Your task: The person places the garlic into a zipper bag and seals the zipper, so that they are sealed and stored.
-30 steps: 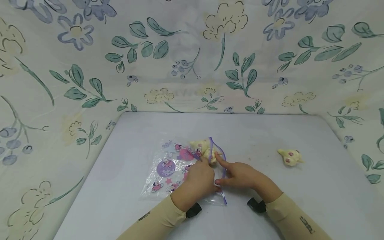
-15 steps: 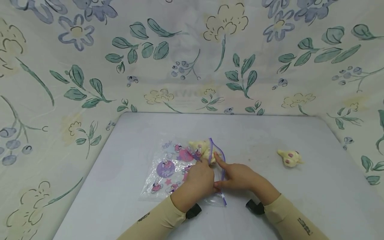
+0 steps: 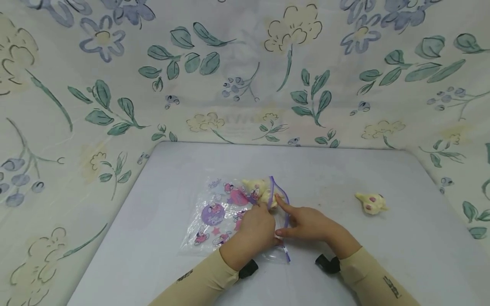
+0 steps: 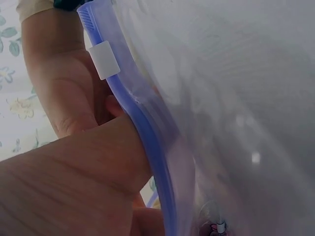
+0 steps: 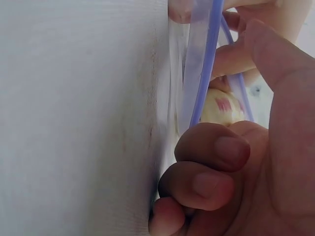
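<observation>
A clear zip bag (image 3: pixel 191 238) with pink and purple cartoon prints lies on the white table, its purple-edged mouth facing right. My left hand (image 3: pixel 254 227) curls over the mouth and grips the bag's edge; in the left wrist view it reaches behind the blue zip strip (image 4: pixel 145 128), below a white slider (image 4: pixel 104 60). Pale yellow toys (image 3: pixel 260 189) with pink marks sit at the bag's far side, partly behind its printed film. My right hand (image 3: pixel 310 223) has its index finger extended to the toy at the mouth. Its other fingers (image 5: pixel 197 187) are loosely curled in the right wrist view.
Another pale yellow toy (image 3: pixel 371 203) with pinkish spots lies on the table (image 3: pixel 329 170) to the right. Floral cloth (image 3: pixel 245 85) rises behind the table's far edge and along its sides. Black wrist camera mounts (image 3: pixel 327 263) sit under both forearms.
Both hands, the bag and the toys hold nearly the same positions. The head view has shifted slightly.
</observation>
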### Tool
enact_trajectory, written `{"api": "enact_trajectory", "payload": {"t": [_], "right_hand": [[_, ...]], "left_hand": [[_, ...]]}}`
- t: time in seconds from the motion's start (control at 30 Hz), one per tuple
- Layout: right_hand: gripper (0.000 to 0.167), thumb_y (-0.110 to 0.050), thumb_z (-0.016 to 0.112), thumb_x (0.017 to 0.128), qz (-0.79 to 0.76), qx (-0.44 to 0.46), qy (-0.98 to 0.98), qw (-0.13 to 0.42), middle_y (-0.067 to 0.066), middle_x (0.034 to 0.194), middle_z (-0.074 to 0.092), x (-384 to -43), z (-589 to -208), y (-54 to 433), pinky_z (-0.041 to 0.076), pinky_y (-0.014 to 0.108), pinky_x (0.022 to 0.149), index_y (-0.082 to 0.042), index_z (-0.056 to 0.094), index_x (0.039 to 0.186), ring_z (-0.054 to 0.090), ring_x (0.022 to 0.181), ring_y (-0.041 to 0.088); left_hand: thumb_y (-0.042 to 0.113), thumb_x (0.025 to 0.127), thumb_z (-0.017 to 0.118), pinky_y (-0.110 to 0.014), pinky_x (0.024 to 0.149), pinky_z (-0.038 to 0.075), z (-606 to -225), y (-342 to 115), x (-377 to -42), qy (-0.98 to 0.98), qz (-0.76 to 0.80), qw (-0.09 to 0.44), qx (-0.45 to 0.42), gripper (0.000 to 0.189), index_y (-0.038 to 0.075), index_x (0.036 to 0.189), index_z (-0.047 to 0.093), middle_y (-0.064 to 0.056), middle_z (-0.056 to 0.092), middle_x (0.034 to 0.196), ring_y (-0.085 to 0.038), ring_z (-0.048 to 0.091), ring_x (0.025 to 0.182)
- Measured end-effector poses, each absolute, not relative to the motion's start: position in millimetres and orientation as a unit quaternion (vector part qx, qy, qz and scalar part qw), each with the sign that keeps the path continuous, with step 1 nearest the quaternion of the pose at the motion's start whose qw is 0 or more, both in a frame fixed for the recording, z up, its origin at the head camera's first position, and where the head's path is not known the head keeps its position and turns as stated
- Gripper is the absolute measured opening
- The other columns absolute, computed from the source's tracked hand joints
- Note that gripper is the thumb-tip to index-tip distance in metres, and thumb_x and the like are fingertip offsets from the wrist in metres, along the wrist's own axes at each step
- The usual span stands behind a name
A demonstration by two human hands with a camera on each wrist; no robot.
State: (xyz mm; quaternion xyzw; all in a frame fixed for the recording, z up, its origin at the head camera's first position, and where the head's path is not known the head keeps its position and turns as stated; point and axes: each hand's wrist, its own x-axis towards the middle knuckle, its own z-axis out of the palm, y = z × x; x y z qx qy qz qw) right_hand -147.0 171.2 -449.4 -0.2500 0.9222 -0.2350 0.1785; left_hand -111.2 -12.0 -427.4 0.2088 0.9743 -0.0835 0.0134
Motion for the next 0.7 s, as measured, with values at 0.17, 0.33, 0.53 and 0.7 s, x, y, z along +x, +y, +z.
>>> {"api": "enact_trajectory", "payload": {"t": [0.17, 0.33, 0.53, 0.7], "right_hand": [[0.097, -0.065, 0.070, 0.084, -0.246, -0.246, 0.920, 0.181, -0.008, 0.062, 0.049, -147.3, -448.3, 172.2, 0.033, 0.027, 0.053, -0.032, 0.022, 0.161, 0.041, 0.056, 0.009], [0.091, -0.058, 0.072, 0.086, -0.278, -0.234, 0.912, 0.192, -0.007, 0.063, 0.049, -147.6, -448.9, 175.3, 0.034, 0.026, 0.054, -0.037, 0.023, 0.160, 0.043, 0.057, 0.009], [0.089, -0.050, 0.074, 0.088, -0.329, -0.231, 0.893, 0.203, -0.005, 0.066, 0.051, -151.4, -453.6, 183.1, 0.038, 0.026, 0.055, -0.038, 0.023, 0.160, 0.045, 0.058, 0.010], [0.091, -0.042, 0.075, 0.090, -0.360, -0.222, 0.883, 0.205, -0.003, 0.066, 0.052, -154.7, -450.0, 188.2, 0.040, 0.026, 0.055, -0.034, 0.018, 0.161, 0.047, 0.058, 0.012]], "left_hand": [[0.079, 0.068, 0.073, -0.034, 0.064, 0.058, -425.5, -11.6, -111.3, 0.972, -0.101, 0.018, 0.209, 0.080, 0.005, 0.096, 0.080, -0.011, 0.062, 0.104, -0.020, 0.062, 0.084], [0.081, 0.069, 0.070, -0.033, 0.062, 0.057, -426.7, -10.5, -111.4, 0.971, -0.120, 0.030, 0.205, 0.077, 0.008, 0.093, 0.080, -0.009, 0.060, 0.103, -0.019, 0.062, 0.084], [0.084, 0.069, 0.065, -0.034, 0.062, 0.059, -428.2, -9.4, -111.5, 0.968, -0.138, 0.036, 0.205, 0.081, 0.009, 0.095, 0.081, -0.012, 0.062, 0.113, -0.019, 0.064, 0.085], [0.084, 0.068, 0.066, -0.034, 0.062, 0.058, -427.6, -9.9, -110.8, 0.968, -0.141, 0.033, 0.204, 0.081, 0.009, 0.095, 0.081, -0.012, 0.062, 0.112, -0.019, 0.063, 0.085]]}}
